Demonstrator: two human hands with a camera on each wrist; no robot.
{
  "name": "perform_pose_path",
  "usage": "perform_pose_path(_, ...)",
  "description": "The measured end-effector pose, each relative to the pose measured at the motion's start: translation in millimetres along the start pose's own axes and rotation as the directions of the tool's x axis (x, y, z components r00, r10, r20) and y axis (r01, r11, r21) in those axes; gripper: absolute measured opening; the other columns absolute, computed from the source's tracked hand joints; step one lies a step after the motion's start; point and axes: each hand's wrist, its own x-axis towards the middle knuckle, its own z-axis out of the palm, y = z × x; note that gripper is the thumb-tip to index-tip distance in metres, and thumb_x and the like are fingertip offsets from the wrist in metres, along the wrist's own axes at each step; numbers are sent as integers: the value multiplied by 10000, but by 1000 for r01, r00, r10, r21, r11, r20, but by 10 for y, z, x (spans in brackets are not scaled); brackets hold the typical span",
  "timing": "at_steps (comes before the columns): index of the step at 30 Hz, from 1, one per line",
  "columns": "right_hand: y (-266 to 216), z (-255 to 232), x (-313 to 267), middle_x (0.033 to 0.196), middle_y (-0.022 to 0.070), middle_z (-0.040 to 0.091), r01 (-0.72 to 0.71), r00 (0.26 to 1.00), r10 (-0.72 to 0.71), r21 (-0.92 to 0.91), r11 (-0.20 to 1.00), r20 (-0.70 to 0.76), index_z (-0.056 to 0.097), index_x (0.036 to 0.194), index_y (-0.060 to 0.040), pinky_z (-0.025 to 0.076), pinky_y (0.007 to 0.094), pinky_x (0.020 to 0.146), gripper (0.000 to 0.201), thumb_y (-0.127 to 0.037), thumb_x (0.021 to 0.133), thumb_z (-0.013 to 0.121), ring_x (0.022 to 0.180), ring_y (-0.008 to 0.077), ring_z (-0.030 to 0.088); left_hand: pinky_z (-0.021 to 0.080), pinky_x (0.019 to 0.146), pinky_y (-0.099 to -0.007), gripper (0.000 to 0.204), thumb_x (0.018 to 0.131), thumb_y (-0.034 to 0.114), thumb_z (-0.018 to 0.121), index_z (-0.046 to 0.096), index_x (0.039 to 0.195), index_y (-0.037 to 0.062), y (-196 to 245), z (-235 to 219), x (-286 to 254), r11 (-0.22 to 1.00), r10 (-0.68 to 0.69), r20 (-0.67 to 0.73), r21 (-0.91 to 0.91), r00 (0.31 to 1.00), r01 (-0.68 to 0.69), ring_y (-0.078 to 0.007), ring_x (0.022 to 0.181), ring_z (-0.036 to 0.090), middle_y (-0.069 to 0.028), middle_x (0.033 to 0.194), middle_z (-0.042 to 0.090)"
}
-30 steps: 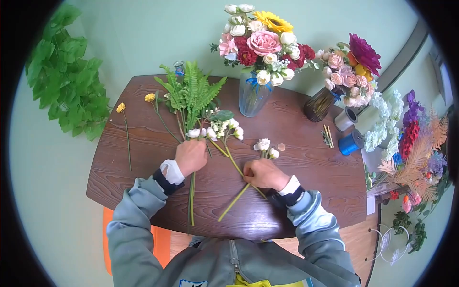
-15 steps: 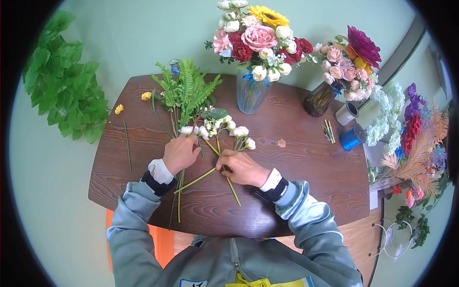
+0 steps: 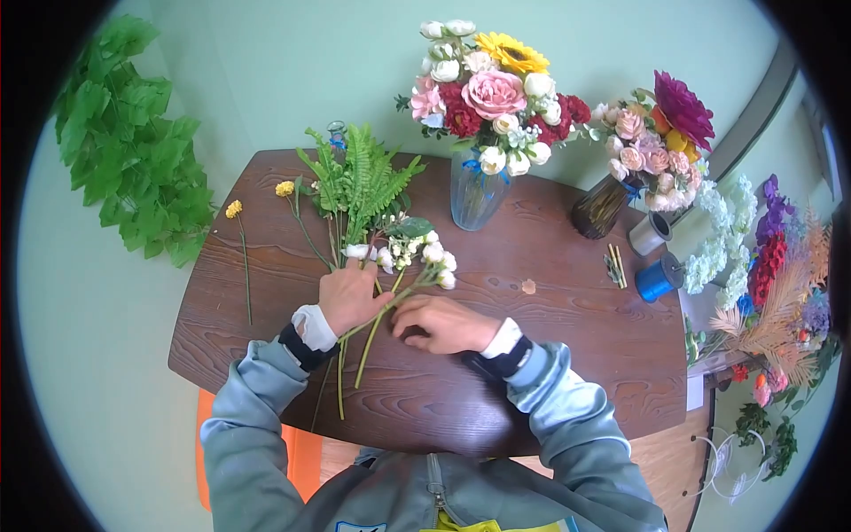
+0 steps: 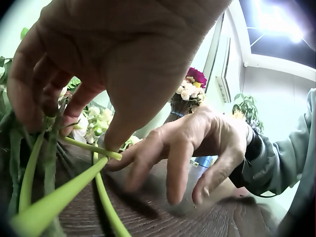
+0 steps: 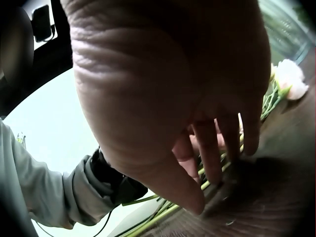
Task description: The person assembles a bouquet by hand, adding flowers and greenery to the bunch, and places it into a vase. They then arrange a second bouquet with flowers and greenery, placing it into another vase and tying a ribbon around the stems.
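Head view: your left grip [image 3: 348,297] is curling around the green stems [image 3: 340,390] just below the fern [image 3: 362,182], left of centre on the desk [image 3: 550,363]. White flowers [image 3: 436,257] are sitting to the right of the fern, with one of their stems slanting down-left past your left thumb and crossing the others. Your right grip [image 3: 443,325] is hovering just beside that slanting stem, fingers loosely bent, nothing visibly held. Yellow flowers [image 3: 234,209] are lying on the left, one near the fern, one farther out. The blue spool [image 3: 656,279] is standing well apart on the right. Left wrist view: your left fingers are folding around the stems and the thumb is coming down at the crossing; your right fingers are pointing down over the desk, one ending very near the crossing, and I can't tell if it's touching. Right wrist view: right thumb and fingers are hanging apart, stems running behind them; again I'm not seeing a clear pinch. My read: you're gathering, working the white flowers' stem into what the left grip is holding. Next move is probably calling for a firm left grip while the right one is nudging that slanting stem parallel and matching the head heights. Watch the crossing: a loose thumb is risking the stem rolling out.
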Motion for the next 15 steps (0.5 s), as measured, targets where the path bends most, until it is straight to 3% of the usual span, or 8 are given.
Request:
perform_pose_path(3, -37, -425, -200, 916, 77, 630, -324, 925, 334, 82, 943, -181, 642, 852, -57, 491, 324, 746, 90, -98, 772, 650, 832, 219, 624, 507, 636, -449, 398, 757, 399, 667, 606, 963, 64, 68, -162, -18, 1000, -18, 6, -5, 1000, 18, -365, 723, 630, -182, 923, 573)
perform_pose_path(5, 260, -569, -336, 922, 52, 635, -339, 695, 501, 379, 861, -515, 630, 942, -54, 485, 310, 749, 178, -143, 794, 673, 855, 170, 613, 502, 638, -453, 391, 761, 399, 663, 602, 966, 71, 165, -312, 75, 995, -2, -69, -101, 998, -5, -371, 723, 626, -170, 901, 573)
perform_pose_path(7, 556, -795, -394, 1058, 86, 591, -339, 465, 525, 404, 850, -713, 528, 1162, -36, 472, 335, 815, 482, -222, 766, 730, 954, 180, 572, 500, 690, -431, 451, 781, 361, 656, 559, 1097, 55, 315, -424, 301, 986, -24, -28, -166, 999, 19, -354, 820, 625, -190, 963, 568)
perform_pose_path(9, 619, -996, -317, 1153, 125, 533, -325, 446, 483, 366, 872, -754, 429, 1251, -26, 442, 357, 877, 647, -246, 738, 756, 1044, 222, 528, 488, 789, -402, 637, 782, 295, 668, 408, 1295, 21, 413, -304, 629, 868, 30, -257, -473, 966, -153, -323, 981, 588, -213, 1125, 528)
perform_pose_path(11, 668, -1146, -273, 1248, 165, 475, -309, 422, 433, 323, 895, -797, 331, 1339, -17, 412, 380, 940, 815, -271, 709, 781, 1134, 264, 485, 471, 835, -395, 717, 770, 250, 678, 324, 1343, 5, 568, -261, 989, 774, -23, -214, -623, 977, -118, -316, 1036, 557, -220, 1204, 478)
perform_pose_path(12, 711, -1206, -235, 1313, 178, 406, -274, 464, 454, 364, 890, -760, 279, 1368, -13, 364, 400, 986, 883, -286, 700, 788, 1201, 290, 418, 455, 882, -388, 805, 759, 206, 687, 239, 1392, -11, 625, -212, 1145, 653, -67, -151, -754, 986, -71, -309, 1090, 526, -227, 1282, 429)
perform_pose_path(13, 731, -1263, -192, 1377, 192, 337, -241, 508, 471, 406, 882, -721, 227, 1396, -9, 315, 420, 1033, 952, -302, 691, 796, 1268, 316, 352, 455, 882, -388, 805, 759, 206, 687, 239, 1392, -11, 636, -65, 1308, 654, -64, -167, -752, 984, -85, -309, 1090, 526, -227, 1282, 429)
perform_pose_path(15, 663, -1337, -132, 1395, 188, 329, -153, 570, 429, 422, 894, -701, 214, 1399, 13, 282, 435, 1050, 951, -297, 703, 785, 1304, 324, 302, 436, 921, -399, 861, 719, 151, 705, 211, 1405, -8, 674, 97, 1553, 457, 1, -225, -867, 974, -200, -326, 1111, 506, -225, 1333, 378)
